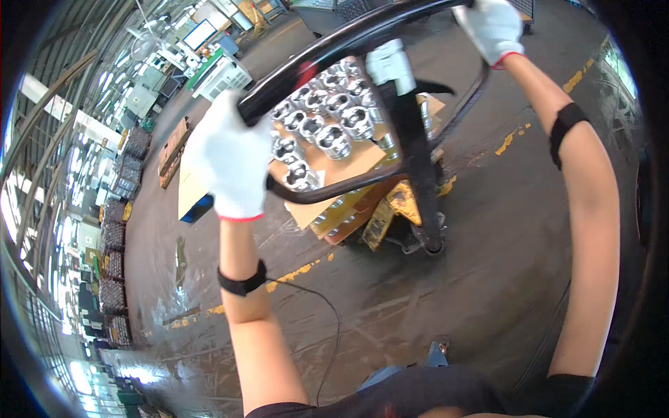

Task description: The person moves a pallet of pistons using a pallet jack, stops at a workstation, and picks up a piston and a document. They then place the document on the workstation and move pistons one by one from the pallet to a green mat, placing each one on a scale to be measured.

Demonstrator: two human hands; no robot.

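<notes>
Both my hands wear white gloves with red cuffs and are wrapped round the black loop handle (341, 47) of a pallet jack. My left hand (233, 157) grips its left end, and my right hand (492, 29) holds the far right end. The black shaft (412, 146) runs down from the handle to a yellow base (403, 202) on the floor. Just beyond the handle, many shiny metal pistons (333, 141) stand in rows on a cardboard sheet (359, 161). More layers show beneath that sheet. The handle hides part of the load.
A wooden pallet (173, 152) and a yellow-topped box (191, 188) lie to the left. Stacks of metal parts (113, 296) line the far left. A workbench with a monitor (201, 35) and a grey-blue container (334, 15) stand farther back. Worn yellow lines (303, 269) cross the dark floor.
</notes>
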